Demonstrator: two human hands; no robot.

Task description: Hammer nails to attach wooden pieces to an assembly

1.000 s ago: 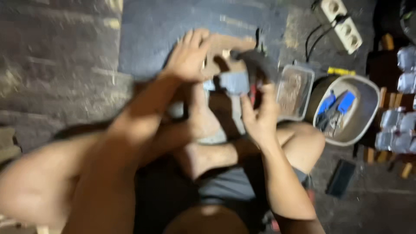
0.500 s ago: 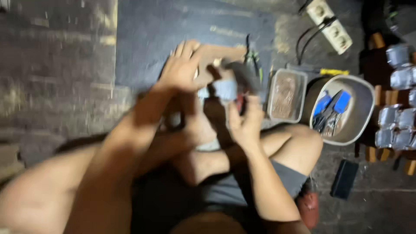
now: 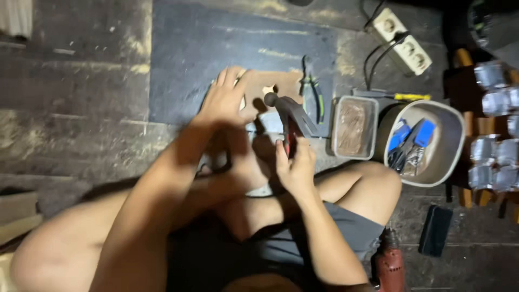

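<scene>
I sit on the floor with my legs folded. My left hand [image 3: 227,103] lies flat, fingers spread, on a thin brown board [image 3: 278,84] with a cut-out in it. My right hand [image 3: 294,167] is wrapped around the handle of a grey hand-held power tool [image 3: 296,116] with a red part at the grip. The tool's dark nose points up-left and sits at the board, just right of my left thumb. A pale flat piece [image 3: 267,124] shows under the tool.
Green-handled pliers [image 3: 314,100] lie right of the board on a dark mat [image 3: 216,48]. Further right are a rectangular tub [image 3: 354,127] of brown bits, a round tub [image 3: 448,157] holding blue-handled tools, a yellow screwdriver [image 3: 405,97], a power strip [image 3: 405,42], grey cans [image 3: 497,130], a red drill [image 3: 389,265] and a black slab [image 3: 436,230].
My left hand has slid left and come to rest flat on the board. The tool has tilted so its nose meets the board. The motion blur is gone.
</scene>
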